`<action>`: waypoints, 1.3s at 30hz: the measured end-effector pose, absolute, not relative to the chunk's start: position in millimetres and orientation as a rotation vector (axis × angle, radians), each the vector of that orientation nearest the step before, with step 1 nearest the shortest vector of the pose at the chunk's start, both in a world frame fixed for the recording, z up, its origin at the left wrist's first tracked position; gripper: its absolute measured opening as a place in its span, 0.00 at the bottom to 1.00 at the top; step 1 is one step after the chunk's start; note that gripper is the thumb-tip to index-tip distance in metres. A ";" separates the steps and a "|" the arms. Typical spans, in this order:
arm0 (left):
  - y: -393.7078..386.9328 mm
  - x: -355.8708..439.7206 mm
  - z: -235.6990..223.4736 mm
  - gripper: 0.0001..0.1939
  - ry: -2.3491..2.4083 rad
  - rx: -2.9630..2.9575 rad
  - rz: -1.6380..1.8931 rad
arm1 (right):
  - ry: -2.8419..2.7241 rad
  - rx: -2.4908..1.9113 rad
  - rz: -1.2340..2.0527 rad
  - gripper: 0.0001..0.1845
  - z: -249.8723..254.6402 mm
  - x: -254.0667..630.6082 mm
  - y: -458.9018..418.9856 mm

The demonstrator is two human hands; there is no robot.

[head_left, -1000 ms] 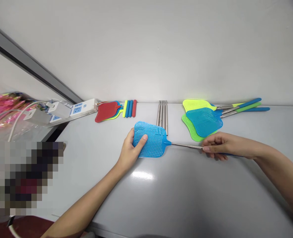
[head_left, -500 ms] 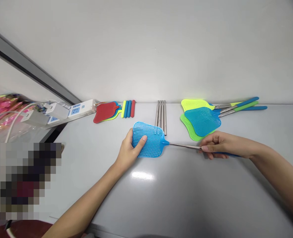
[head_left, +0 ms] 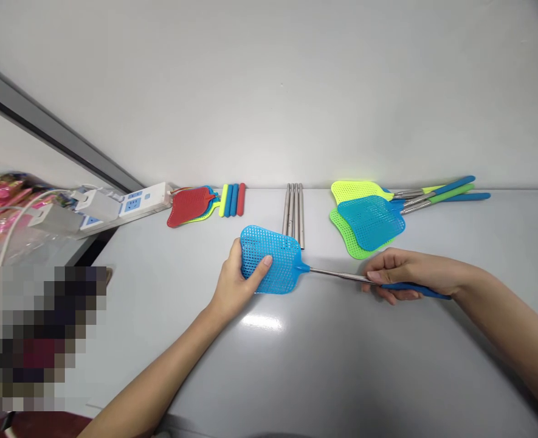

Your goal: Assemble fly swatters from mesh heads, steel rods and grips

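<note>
A blue fly swatter [head_left: 278, 258] with a metal rod and blue grip lies across between my hands, above the grey table [head_left: 323, 365]. My left hand [head_left: 239, 274] is closed on the left side of its perforated head, thumb on top. My right hand [head_left: 399, 275] holds it where the rod meets the blue grip, with the fingertips curled round. Just behind the swatter head lie several metal rods [head_left: 295, 210], side by side, their near ends partly covered by the head. Beyond my right hand is a pile of swatters with a blue head [head_left: 372, 222] on top.
Red, blue and yellow swatter heads [head_left: 189, 207] lie overlapped at the back left, beside several coloured grips [head_left: 233, 201] in a row. A white power strip [head_left: 145, 201] with plugged-in chargers and cables runs along the left. Plastic-wrapped items [head_left: 4, 207] sit farther left. A wall rises behind.
My right hand has shifted slightly lower, and more of the blue grip shows beneath it. The swatter's rod tilts down a little more to the right. My left hand keeps its hold.
</note>
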State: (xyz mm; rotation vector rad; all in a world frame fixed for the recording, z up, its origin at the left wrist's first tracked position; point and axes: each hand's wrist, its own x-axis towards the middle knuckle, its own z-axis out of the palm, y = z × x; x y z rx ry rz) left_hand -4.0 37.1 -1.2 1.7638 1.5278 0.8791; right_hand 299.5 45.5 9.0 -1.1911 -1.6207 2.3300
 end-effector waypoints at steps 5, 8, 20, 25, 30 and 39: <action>34.4 -2.3 -1.6 0.13 1.549 1.788 0.850 | -1.553 -1.191 2.380 0.16 9.5 298.3 43.0; 32.4 -1.4 -1.5 0.14 1.527 1.771 0.847 | -1.483 -1.248 2.365 0.19 9.2 299.6 39.9; 35.0 -0.5 -0.1 0.12 1.477 1.684 0.940 | -1.481 -1.223 2.345 0.19 9.1 297.2 41.8; 37.8 -2.4 0.6 0.15 1.431 1.574 0.958 | -1.491 -1.234 2.323 0.20 9.4 296.3 41.0; 39.3 -3.7 0.7 0.16 1.392 1.460 0.949 | -1.627 -1.250 2.296 0.24 7.5 297.4 42.9; 42.4 -5.6 0.3 0.18 1.331 1.353 0.977 | -1.891 -1.434 2.077 0.14 15.3 308.0 48.6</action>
